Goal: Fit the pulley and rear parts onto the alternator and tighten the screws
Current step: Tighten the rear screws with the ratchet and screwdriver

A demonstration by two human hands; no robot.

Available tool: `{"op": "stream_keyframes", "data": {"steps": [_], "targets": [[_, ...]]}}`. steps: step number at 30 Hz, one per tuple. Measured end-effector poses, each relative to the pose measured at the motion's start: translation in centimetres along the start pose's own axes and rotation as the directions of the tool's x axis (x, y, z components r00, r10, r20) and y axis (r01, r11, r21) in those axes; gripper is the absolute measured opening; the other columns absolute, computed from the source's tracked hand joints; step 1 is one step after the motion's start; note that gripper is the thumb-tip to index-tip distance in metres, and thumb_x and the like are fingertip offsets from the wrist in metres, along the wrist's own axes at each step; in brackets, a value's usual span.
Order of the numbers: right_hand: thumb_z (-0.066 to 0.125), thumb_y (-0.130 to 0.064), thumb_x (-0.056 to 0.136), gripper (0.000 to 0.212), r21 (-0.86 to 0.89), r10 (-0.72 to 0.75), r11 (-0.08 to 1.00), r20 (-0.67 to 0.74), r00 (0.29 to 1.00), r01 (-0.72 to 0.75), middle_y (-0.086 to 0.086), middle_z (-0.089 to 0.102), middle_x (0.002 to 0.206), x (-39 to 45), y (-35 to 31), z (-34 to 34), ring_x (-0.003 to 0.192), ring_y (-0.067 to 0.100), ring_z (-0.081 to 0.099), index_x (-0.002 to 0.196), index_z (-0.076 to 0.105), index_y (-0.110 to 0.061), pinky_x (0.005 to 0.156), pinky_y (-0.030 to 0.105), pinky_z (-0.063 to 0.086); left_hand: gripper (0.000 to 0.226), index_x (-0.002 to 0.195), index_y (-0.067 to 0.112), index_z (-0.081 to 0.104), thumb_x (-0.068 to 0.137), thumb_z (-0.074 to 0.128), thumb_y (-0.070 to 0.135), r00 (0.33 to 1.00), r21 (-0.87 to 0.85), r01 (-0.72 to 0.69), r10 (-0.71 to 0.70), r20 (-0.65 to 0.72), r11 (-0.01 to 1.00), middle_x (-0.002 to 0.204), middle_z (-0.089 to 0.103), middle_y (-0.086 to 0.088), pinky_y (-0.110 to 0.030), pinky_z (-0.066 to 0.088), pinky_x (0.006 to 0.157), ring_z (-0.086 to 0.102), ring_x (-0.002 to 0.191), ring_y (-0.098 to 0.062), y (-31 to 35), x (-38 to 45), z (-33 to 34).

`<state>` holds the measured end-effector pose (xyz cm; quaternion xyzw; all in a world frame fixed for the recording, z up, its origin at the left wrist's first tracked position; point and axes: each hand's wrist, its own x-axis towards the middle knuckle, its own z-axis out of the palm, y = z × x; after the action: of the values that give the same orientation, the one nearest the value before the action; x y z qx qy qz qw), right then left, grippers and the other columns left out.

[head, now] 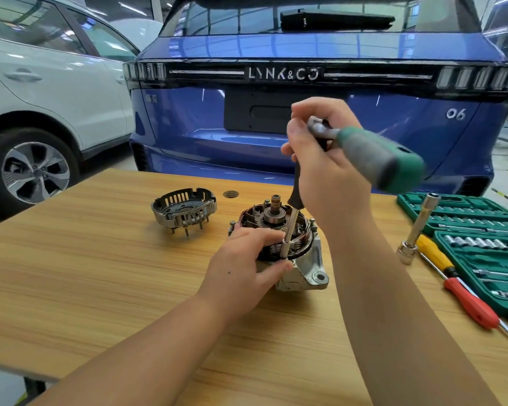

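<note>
Left grip (247,259) steadies my grey metal alternator (288,253); right grip (320,159) clasps green-handled ratchet (373,153); I'd keep its socket extension (291,227) vertical.

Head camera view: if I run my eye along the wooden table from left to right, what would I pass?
Detached rear cover → alternator, steadied by the left hand while the right hand works the ratchet → loose socket extension → yellow and red screwdrivers → green socket set case.
</note>
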<state>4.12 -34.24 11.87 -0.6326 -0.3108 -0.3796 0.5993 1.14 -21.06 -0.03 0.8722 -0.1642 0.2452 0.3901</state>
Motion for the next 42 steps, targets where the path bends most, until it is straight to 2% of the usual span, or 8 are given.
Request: {"op": "stream_keyframes", "data": {"steps": [6,11,14,20,24,34,37,42], "targets": [[0.048,0.002,0.086,0.030,0.283,0.119,0.940,0.253,0.960,-0.191,0.008,0.058,0.093,0.4,0.1,-0.9,0.072,0.025,0.056,0.106,0.055,-0.019,0.068,0.028,0.051,0.041,0.124,0.030,0.066,0.085,0.077,0.035,1.000,0.008,0.002,-0.002,0.007,1.000,0.112,0.064,0.018,-0.045,0.042,0.110,0.050,0.111,0.007,0.0,0.0,0.0],[0.065,-0.033,0.079,0.042,0.556,0.187,0.724,0.410,0.892,-0.408,0.015,0.058,0.088,0.8,0.0,-1.2,0.070,0.025,0.050,0.113,0.056,-0.009,0.071,0.032,0.045,0.040,0.122,0.029,0.067,0.084,0.079,0.033,1.000,0.003,0.003,-0.003,0.009,1.000,0.109,0.063,0.021,-0.044,0.045,0.106,0.053,0.112,0.002,0.0,0.0,0.0],[0.050,-0.025,0.093,0.024,0.587,0.225,0.683,0.396,0.890,-0.434,0.008,0.061,0.086,0.5,0.0,-1.2,0.072,0.021,0.053,0.111,0.061,-0.013,0.070,0.029,0.048,0.039,0.121,0.029,0.067,0.083,0.079,0.031,1.000,0.011,-0.007,0.007,0.001,1.000,0.105,0.059,0.029,-0.050,0.042,0.109,0.052,0.111,0.003,0.1,0.0,0.0],[0.076,-0.030,0.083,0.035,0.303,0.334,0.891,0.066,0.940,-0.337,-0.006,0.060,0.073,0.5,-0.9,-0.7,0.061,0.014,0.056,0.110,0.056,-0.019,0.064,0.026,0.050,0.042,0.123,0.028,0.066,0.083,0.079,0.034,1.000,0.010,-0.015,0.015,0.001,1.000,0.107,0.057,0.029,-0.049,0.041,0.111,0.053,0.115,0.001,0.0,0.0,0.0],[0.075,-0.025,0.083,0.035,0.380,0.430,0.824,0.064,0.901,-0.420,-0.004,0.061,0.066,0.6,-1.5,-0.6,0.057,0.015,0.056,0.113,0.058,-0.019,0.064,0.030,0.051,0.044,0.124,0.028,0.066,0.083,0.079,0.035,1.000,0.014,-0.024,0.024,0.002,1.000,0.110,0.061,0.022,-0.040,0.046,0.106,0.053,0.115,0.000,-0.2,-0.1,0.0],[0.075,-0.026,0.087,0.016,0.172,0.303,0.933,0.094,0.948,-0.316,-0.010,0.058,0.065,0.1,-2.0,0.4,0.056,0.012,0.054,0.092,0.062,-0.018,0.056,0.026,0.047,0.043,0.124,0.027,0.066,0.083,0.079,0.034,1.000,0.025,-0.028,0.027,0.014,0.999,0.113,0.067,0.013,-0.027,0.048,0.099,0.055,0.113,-0.004,-0.4,0.0,0.1],[0.076,-0.030,0.086,0.020,0.062,0.267,0.962,-0.012,0.964,-0.266,-0.012,0.058,0.060,0.2,-2.1,1.4,0.053,0.008,0.054,0.088,0.059,-0.021,0.054,0.022,0.045,0.042,0.124,0.027,0.067,0.084,0.078,0.034,0.999,0.036,-0.033,0.032,0.023,0.999,0.113,0.068,0.012,-0.010,0.036,0.101,0.055,0.114,-0.005,-0.4,0.0,0.0],[0.073,-0.028,0.091,0.020,-0.173,0.202,0.962,-0.070,0.977,-0.212,-0.011,0.056,0.060,0.6,-2.4,2.3,0.052,0.008,0.052,0.088,0.058,-0.016,0.053,0.031,0.045,0.043,0.124,0.026,0.066,0.084,0.079,0.032,1.000,0.019,-0.024,0.023,0.017,1.000,0.110,0.064,0.017,-0.034,0.048,0.104,0.054,0.111,-0.001,-0.4,0.1,-0.1]]}}
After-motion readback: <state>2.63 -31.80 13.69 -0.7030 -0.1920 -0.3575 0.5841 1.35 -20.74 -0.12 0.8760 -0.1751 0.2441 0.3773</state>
